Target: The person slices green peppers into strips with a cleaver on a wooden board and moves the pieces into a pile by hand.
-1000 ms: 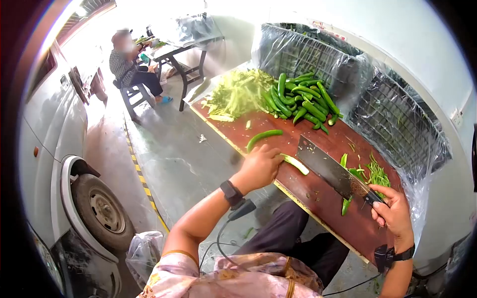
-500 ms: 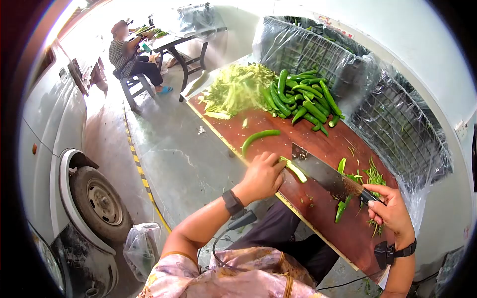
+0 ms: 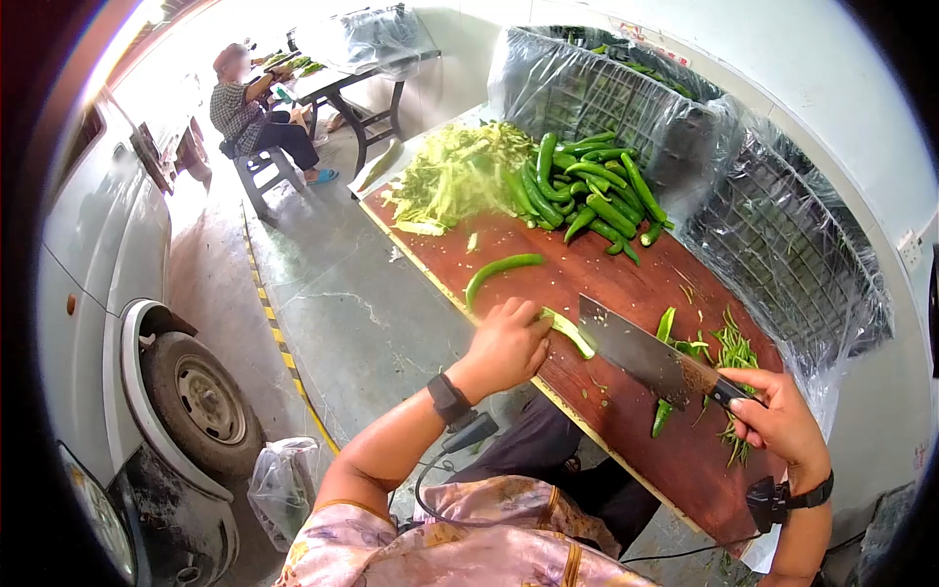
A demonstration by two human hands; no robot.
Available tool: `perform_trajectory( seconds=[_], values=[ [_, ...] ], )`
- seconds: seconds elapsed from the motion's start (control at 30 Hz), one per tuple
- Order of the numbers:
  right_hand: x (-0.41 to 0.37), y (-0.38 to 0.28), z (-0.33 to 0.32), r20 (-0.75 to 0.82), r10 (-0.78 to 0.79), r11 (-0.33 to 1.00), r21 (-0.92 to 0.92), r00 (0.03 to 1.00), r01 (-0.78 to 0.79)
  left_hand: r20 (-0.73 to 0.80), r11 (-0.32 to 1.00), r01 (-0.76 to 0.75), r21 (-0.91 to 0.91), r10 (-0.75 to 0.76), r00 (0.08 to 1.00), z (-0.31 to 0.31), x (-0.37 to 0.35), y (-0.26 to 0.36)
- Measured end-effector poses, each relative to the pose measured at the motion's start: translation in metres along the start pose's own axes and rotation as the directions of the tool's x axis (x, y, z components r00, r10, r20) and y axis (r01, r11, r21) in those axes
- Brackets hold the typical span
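Observation:
My left hand (image 3: pixel 509 344) is closed on a cut green pepper (image 3: pixel 569 333) whose pale inner side shows, at the board's near edge. In my right hand (image 3: pixel 775 411) is the black handle of a cleaver (image 3: pixel 641 352), its wide blade low over the red-brown board (image 3: pixel 606 284), just right of the cut pepper. A whole curved pepper (image 3: pixel 501 272) lies beyond my left hand. Pepper pieces (image 3: pixel 667 370) lie partly behind the blade, and thin green stems (image 3: pixel 736 352) are near my right hand.
Whole green peppers (image 3: pixel 597 191) are heaped at the board's far side, beside pale green scraps (image 3: pixel 460 176). Plastic-covered crates (image 3: pixel 792 245) stand along the wall. A seated person (image 3: pixel 249 117) is at another table (image 3: pixel 342 78). A white vehicle (image 3: pixel 108 254) stands at left.
The cleaver blade has shifted slightly down and right from the cut pepper. My left hand and the pepper in it have moved a little left in view.

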State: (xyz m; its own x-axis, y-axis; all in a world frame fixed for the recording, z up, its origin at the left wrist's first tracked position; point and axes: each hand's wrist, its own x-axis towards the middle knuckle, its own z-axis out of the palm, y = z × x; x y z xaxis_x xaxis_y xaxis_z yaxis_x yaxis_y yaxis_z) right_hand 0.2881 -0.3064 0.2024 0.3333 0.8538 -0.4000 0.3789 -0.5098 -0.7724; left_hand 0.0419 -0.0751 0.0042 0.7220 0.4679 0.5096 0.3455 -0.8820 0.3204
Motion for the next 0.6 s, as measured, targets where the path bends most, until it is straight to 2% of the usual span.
perform_trajectory(
  seconds=[0.1,0.27,0.33,0.47,0.6],
  values=[
    [-0.015,0.009,-0.004,-0.019,0.062,0.997,0.036,0.998,-0.061,0.004,1.0,0.001,-0.001,-0.001,1.0,-0.001,0.0,0.002],
    [-0.039,0.025,0.0,-0.056,0.057,0.998,0.001,0.997,-0.057,0.03,1.0,0.005,0.004,-0.005,1.0,-0.005,0.0,0.004],
    [-0.045,0.028,0.009,-0.092,-0.027,0.999,0.021,0.995,0.029,0.027,1.0,-0.005,0.008,0.005,1.0,-0.005,0.0,0.004],
    [-0.042,0.019,0.024,-0.084,-0.096,0.992,0.074,0.992,0.102,0.025,1.0,-0.019,0.016,0.019,1.0,-0.004,-0.001,0.003],
    [-0.035,0.007,0.036,-0.084,-0.1,0.99,0.093,0.991,0.108,0.037,1.0,-0.011,0.008,0.011,0.999,-0.007,0.001,0.003]
  ],
)
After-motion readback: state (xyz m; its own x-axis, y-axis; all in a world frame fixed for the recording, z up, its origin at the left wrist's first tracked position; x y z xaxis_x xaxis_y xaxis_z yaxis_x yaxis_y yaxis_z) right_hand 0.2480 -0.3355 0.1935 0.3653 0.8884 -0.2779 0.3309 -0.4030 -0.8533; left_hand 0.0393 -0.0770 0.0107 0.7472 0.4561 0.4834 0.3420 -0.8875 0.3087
